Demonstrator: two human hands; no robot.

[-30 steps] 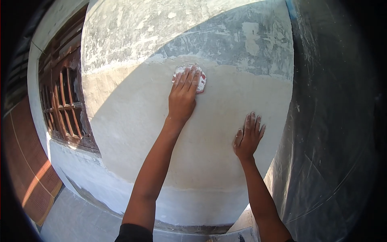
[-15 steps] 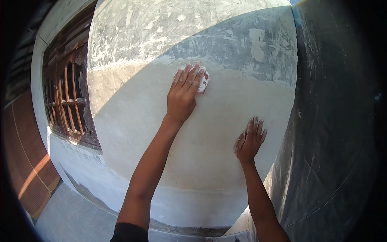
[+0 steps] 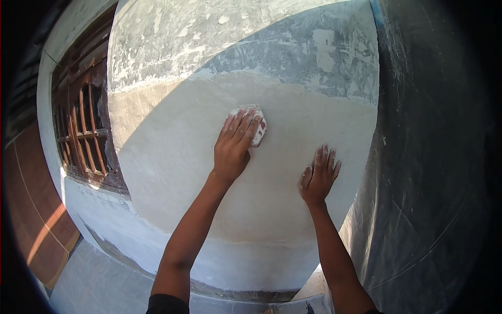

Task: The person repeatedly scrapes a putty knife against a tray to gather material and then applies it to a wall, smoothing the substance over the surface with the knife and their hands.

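My left hand (image 3: 232,152) presses a rough-edged, red-brown piece of sandpaper (image 3: 260,131), caked with white powder, flat against the wall (image 3: 272,199). Its fingers lie together over the piece and cover most of it. Lower and to the right, my right hand (image 3: 320,175) rests palm-down on the same wall with its fingers spread and holds nothing. White powder coats the fingertips of both hands. Around them the wall is smooth and pale. Above, it turns into a rough grey band with white patches.
A brown wooden window with bars (image 3: 89,131) is set into the wall at left. Dark plastic sheeting (image 3: 423,172) hangs along the right side. At lower left are a brown woven mat (image 3: 39,209) and a grey floor (image 3: 99,282). Sunlight crosses the upper wall diagonally.
My left hand has slid down the wall with the sandpaper, away from the grey band. The right hand keeps its place on the wall; the view has shifted slightly.
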